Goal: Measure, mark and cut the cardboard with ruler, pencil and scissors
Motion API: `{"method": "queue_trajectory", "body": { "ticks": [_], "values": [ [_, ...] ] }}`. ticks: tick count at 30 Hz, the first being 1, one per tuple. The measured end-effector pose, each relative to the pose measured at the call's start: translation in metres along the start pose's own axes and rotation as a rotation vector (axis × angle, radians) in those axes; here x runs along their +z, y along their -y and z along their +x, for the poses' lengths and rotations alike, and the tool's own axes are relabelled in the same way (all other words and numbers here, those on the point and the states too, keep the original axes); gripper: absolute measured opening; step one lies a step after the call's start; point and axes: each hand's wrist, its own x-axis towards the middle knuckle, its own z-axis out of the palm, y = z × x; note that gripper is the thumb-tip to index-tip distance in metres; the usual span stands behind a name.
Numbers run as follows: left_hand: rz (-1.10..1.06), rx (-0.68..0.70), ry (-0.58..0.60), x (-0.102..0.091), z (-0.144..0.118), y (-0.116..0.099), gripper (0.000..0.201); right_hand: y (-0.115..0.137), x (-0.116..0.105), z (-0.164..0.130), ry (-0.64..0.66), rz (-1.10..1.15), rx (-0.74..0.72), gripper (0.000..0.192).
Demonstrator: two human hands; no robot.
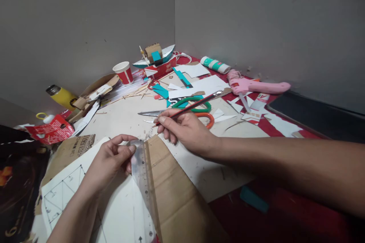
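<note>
Thumb and fingers of my left hand [114, 155] are closed on the upper end of a clear plastic ruler [139, 174]. The ruler lies along the left side of a piece of brown cardboard [176, 197]. Under my left forearm is white paper [64, 193] with a ruled line drawing of triangles. Gripped in my right hand [188, 131] is a dark red and black pencil [196, 104], its point toward the far end of the cardboard. Just beyond that hand lie scissors [211, 119] with green and orange handles, partly covered by the hand and pencil.
A pink glue gun [265, 86] rests at the right near a dark flat panel [313, 114]. Paper scraps [211, 83] and thin sticks cover the back. A paper cup [125, 74], a model boat [155, 57] and a yellow bottle [64, 98] stand along the wall.
</note>
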Motion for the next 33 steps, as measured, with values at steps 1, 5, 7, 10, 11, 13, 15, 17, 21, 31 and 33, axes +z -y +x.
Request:
{"method": "queue_trajectory", "body": {
  "ticks": [1, 5, 7, 10, 11, 13, 15, 17, 21, 31, 33],
  "values": [
    [-0.007, 0.003, -0.009, 0.001, 0.0, 0.0, 0.04, 0.0, 0.0, 0.0, 0.0, 0.001, -0.001, 0.021],
    [-0.043, -0.006, -0.038, 0.004, 0.002, 0.001, 0.045, -0.002, 0.0, 0.0, -0.001, -0.006, -0.019, 0.021],
    [-0.073, -0.013, -0.035, 0.006, 0.002, 0.002, 0.046, -0.003, 0.0, 0.0, 0.0, -0.005, -0.022, 0.02],
    [-0.119, -0.02, -0.017, 0.008, 0.002, 0.004, 0.046, -0.003, 0.001, 0.0, 0.008, -0.007, -0.023, 0.021],
    [-0.129, -0.02, -0.011, 0.009, 0.002, 0.005, 0.047, -0.003, 0.001, 0.0, 0.01, -0.011, -0.026, 0.021],
    [-0.131, -0.015, -0.002, 0.01, 0.002, 0.006, 0.049, -0.003, 0.001, 0.0, 0.012, -0.021, -0.031, 0.022],
    [-0.124, -0.008, 0.003, 0.011, 0.002, 0.007, 0.05, -0.004, 0.0, 0.001, 0.01, -0.028, -0.036, 0.022],
    [-0.116, -0.001, -0.006, 0.012, 0.002, 0.007, 0.046, -0.004, 0.0, 0.001, 0.008, -0.035, -0.035, 0.023],
    [-0.09, 0.019, -0.069, 0.013, 0.0, 0.005, 0.04, -0.004, 0.0, 0.001, 0.004, -0.033, -0.021, 0.023],
    [-0.106, -0.041, -0.147, 0.017, 0.0, 0.005, 0.062, -0.004, 0.0, 0.0, 0.009, -0.023, -0.047, 0.023],
    [-0.1, -0.017, -0.161, 0.02, -0.002, 0.003, 0.063, -0.005, -0.001, 0.0, 0.015, -0.031, -0.064, 0.024]
  ]
}}
